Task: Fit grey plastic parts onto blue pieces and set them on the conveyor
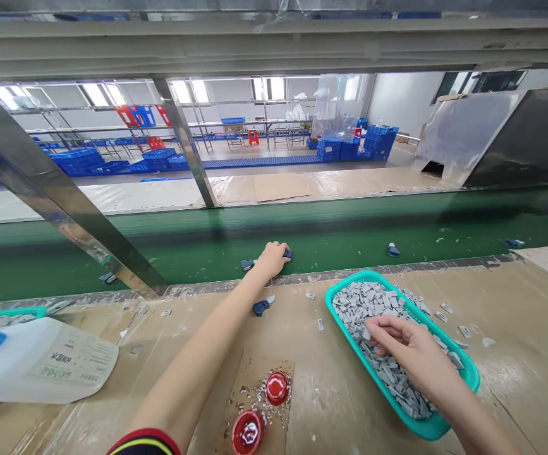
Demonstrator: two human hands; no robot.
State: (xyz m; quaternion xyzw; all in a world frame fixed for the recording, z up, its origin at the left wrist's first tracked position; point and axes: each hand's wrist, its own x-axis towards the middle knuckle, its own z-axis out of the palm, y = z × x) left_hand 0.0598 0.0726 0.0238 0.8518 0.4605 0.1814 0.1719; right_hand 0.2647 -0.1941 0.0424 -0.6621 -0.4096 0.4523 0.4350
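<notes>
My left hand [272, 259] reaches out over the green conveyor belt, its fingers closed over a small dark blue piece [287, 253] that shows past the fingertips. Close by on the belt is another dark blue piece [248, 265] with a pale tip. Below that wrist, on the brown table covering, a dark blue piece [261, 307] with a whitish end lies by itself. My right hand [404, 344] is over a teal basket [352, 351] of small flat grey pieces [366, 300]. Its thumb and fingertips pinch one grey piece [366, 333].
Two red dishes [277, 387] of shiny liquid stand on stained cardboard. A large white bottle [60, 360] lies at left. Loose grey pieces [440, 316] are scattered around the basket. More blue pieces [393, 250] sit on the belt. A metal post [65, 189] slants up at left.
</notes>
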